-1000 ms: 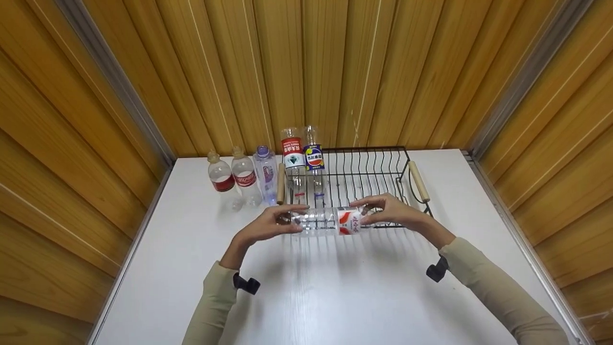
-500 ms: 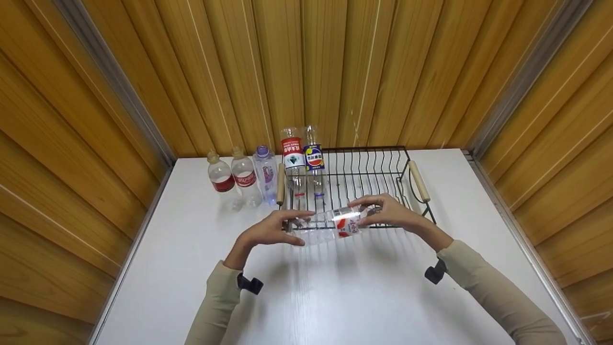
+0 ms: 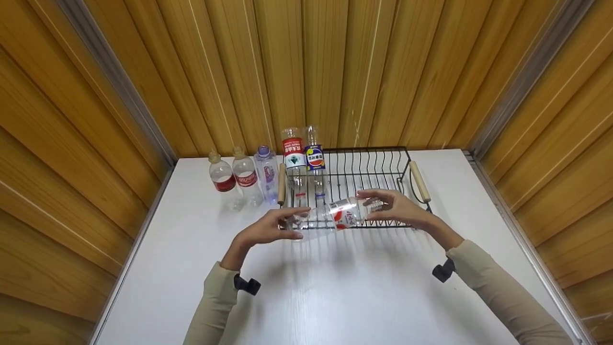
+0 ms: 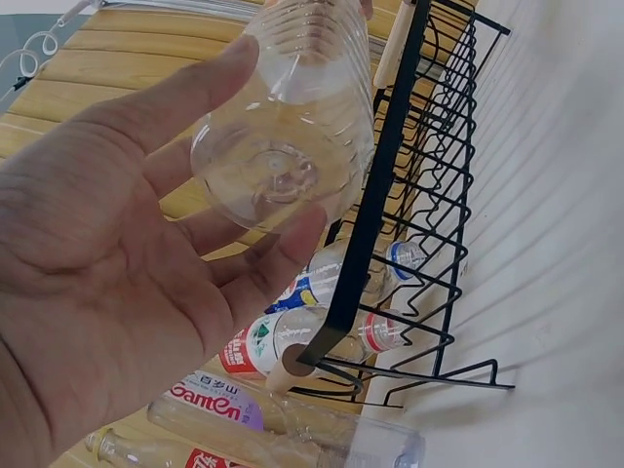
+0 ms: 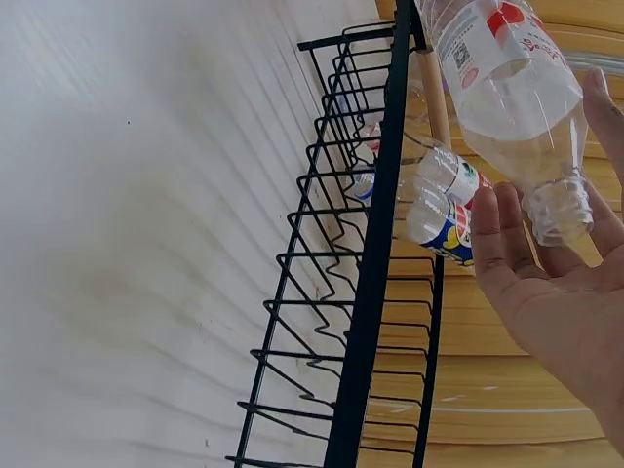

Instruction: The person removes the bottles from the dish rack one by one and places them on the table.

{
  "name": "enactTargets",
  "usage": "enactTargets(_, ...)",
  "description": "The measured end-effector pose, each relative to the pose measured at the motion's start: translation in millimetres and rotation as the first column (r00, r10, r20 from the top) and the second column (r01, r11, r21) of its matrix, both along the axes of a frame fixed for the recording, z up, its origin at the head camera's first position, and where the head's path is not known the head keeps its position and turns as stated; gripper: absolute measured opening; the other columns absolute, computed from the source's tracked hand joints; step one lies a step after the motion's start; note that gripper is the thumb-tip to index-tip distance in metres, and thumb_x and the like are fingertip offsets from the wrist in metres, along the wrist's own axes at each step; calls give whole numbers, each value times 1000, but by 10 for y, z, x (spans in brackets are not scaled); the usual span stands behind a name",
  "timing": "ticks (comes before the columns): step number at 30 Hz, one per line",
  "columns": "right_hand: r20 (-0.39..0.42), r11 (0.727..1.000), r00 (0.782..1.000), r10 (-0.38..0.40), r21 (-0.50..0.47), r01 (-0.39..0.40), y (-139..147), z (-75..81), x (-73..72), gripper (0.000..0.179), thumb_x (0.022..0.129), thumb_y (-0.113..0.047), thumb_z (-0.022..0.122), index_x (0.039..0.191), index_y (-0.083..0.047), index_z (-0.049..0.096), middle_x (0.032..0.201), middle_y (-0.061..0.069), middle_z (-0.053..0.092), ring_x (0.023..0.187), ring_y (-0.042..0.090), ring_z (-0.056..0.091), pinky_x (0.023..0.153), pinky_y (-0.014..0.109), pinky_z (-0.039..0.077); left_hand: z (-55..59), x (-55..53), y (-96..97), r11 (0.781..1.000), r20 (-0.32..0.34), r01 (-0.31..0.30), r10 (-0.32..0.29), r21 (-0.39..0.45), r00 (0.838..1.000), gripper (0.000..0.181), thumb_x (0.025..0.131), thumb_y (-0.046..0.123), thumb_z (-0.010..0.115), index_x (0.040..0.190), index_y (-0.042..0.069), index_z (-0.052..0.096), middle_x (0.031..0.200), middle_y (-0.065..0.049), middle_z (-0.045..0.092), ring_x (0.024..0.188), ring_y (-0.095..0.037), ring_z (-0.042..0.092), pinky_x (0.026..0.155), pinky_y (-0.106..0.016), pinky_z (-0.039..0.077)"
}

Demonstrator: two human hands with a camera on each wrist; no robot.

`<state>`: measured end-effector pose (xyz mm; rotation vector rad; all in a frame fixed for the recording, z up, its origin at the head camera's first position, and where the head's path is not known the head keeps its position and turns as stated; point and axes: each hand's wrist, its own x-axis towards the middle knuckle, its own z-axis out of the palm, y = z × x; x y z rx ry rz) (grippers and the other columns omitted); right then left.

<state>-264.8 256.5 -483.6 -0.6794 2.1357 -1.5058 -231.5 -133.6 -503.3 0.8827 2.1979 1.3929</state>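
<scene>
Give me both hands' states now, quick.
Left hand: holding the clear bottle by its base.
Right hand: open around the bottle's neck; contact unclear.

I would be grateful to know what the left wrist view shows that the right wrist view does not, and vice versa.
Only left wrist: the base of the held bottle and the pink Ganten lettering.
Only right wrist: that bottle's threaded neck and its QR code.
Both: the held bottle itself, the wire rack and the blue-labelled bottle in it.

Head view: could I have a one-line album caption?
A tilted clear bottle between left hand and right hand, by a wire rack holding two upturned bottles.
</scene>
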Motion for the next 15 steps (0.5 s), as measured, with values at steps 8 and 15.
enactTargets(8, -76, 997, 995, -66, 27, 68, 380, -53, -145, 66, 90, -10, 77, 150, -2, 48, 146, 25, 54, 124, 24, 61, 97, 21, 54, -22, 8, -109, 998, 37, -55, 54, 13, 998, 66, 92, 19, 77, 152, 21, 50, 148, -11, 59, 116, -41, 58, 97, -43, 52)
enactTargets(15, -65, 974, 979, -192, 107, 198, 791, -73, -266, 62, 97, -21, 71, 151, -5, 47, 147, 23, 54, 117, 6, 60, 94, 16, 52, -55, 31, -266, 991, 62, -124, 121, 49, 991, 66, 92, 21, 78, 152, 18, 51, 150, -15, 56, 125, -36, 57, 102, -44, 49)
